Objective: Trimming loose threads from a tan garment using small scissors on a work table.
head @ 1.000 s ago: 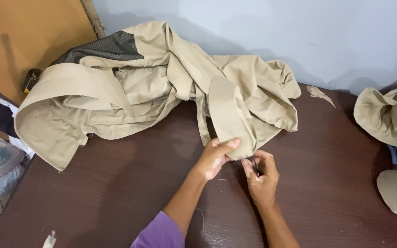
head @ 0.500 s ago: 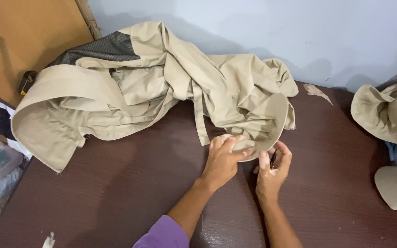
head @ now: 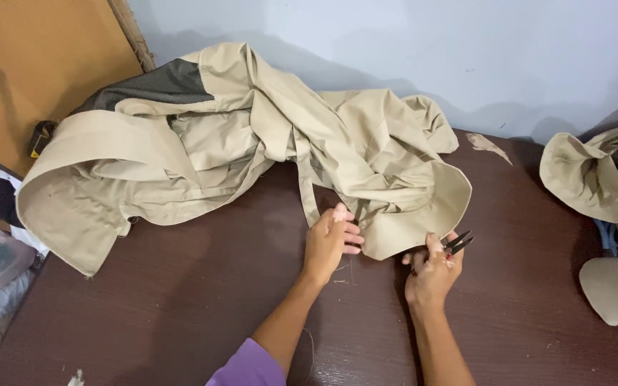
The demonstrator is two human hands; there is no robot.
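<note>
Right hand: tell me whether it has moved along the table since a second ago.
Yes. The right hand, holding small thread snips, has shifted rightward along the dark table, away from the left hand.

On the dark brown table (head: 180,314) lies a heap of beige hats (head: 266,150). The left hand (head: 329,239) presses on the brim edge of one hat (head: 416,214). The right hand (head: 432,268) grips small thread snips (head: 458,243), touching that brim. More beige hats (head: 602,207) lie at the right.
</note>
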